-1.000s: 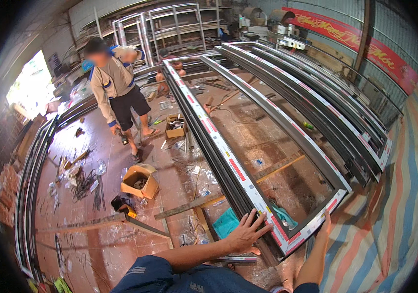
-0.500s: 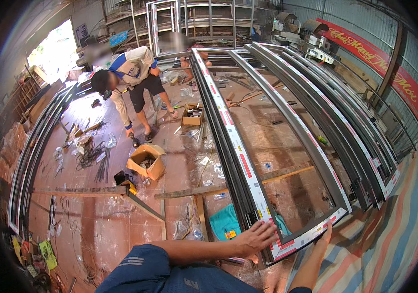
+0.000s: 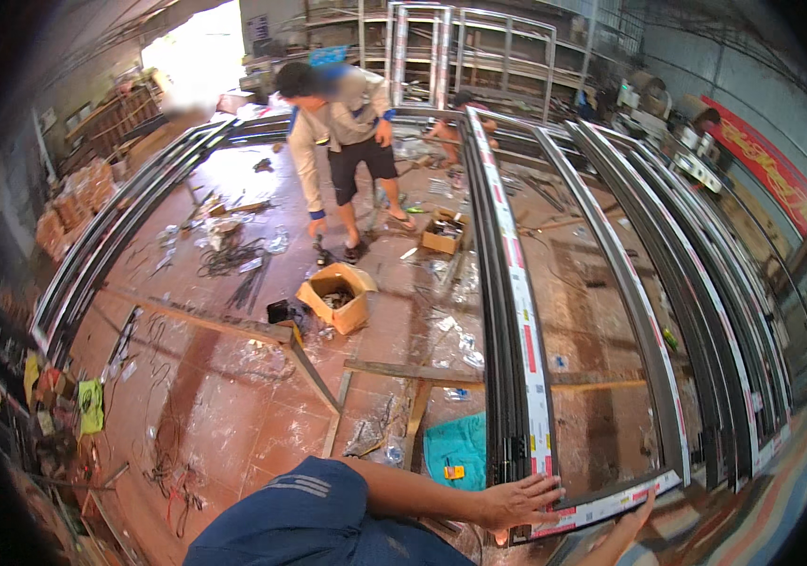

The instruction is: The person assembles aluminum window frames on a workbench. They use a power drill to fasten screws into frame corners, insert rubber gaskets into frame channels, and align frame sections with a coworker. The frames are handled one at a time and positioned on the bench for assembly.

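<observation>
A large dark metal door or window frame (image 3: 528, 349), with white and red protective film, stretches away in front of me. My left hand (image 3: 516, 502) lies on its near left corner, fingers stretched out over the film and holding nothing. At the near crossbar (image 3: 601, 509), my right hand (image 3: 637, 521) grips the outer edge, and part of its fingers is hidden. A teal cloth (image 3: 455, 448) with a small yellow-orange item (image 3: 454, 472) on it lies on the floor left of the corner.
More frames (image 3: 696, 283) stand side by side on the right; others (image 3: 130, 226) lie far left. A co-worker (image 3: 342, 141) bends over a power tool (image 3: 322, 253) beside an open cardboard box (image 3: 337, 297). Wooden battens (image 3: 224, 321), cables and scraps lie on the tiled floor; striped sheeting (image 3: 790, 500) is at right.
My view has swung left, so the scene sits further right. My left hand remains on the frame's corner and my right hand at the near crossbar. The co-worker stands slightly more upright.
</observation>
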### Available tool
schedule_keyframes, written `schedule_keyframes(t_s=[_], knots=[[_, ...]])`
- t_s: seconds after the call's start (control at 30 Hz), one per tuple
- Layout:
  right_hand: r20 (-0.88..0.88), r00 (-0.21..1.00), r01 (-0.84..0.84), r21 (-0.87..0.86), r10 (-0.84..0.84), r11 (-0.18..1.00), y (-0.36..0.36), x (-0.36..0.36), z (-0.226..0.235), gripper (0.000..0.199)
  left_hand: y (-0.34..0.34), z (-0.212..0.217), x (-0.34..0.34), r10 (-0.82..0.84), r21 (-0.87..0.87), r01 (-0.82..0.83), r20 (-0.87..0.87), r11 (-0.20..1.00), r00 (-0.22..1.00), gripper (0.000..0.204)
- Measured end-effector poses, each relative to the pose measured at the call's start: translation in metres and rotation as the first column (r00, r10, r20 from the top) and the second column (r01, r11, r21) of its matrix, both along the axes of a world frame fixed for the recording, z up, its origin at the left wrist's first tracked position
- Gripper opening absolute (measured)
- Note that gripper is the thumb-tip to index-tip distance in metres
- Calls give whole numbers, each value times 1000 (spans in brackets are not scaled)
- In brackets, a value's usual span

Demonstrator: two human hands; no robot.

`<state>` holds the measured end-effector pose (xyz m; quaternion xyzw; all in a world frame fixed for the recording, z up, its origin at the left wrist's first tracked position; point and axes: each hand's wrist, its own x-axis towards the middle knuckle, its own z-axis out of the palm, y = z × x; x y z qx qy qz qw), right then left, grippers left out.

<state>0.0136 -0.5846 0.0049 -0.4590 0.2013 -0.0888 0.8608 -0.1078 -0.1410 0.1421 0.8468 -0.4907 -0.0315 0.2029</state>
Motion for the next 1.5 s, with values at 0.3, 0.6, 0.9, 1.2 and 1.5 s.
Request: schedule_keyframes(t_s=[0.3,0.6,0.9,1.2,1.5], knots=[[111,992,-38,-151,55,988,14,-3,18,60,-7,-31,3,25,-146,-13,76,989,997,141],[35,999,-4,-475,23,880,20,-27,38,64,-2,-21,-3,48,-125,-41,56,991,997,138],[-325,928,75,-316,-182,946,-5,20,48,63,3,-17,-5,74,-166,-65,47,984,996,141],[-358,915,62,-329,-186,942,10,23,60,60,3,-21,-5,110,-195,-91,89,976,990,155],[218,975,201,-764,-47,613,-58,20,26,54,8,7,-14,93,-154,-97,-33,983,995,142]])
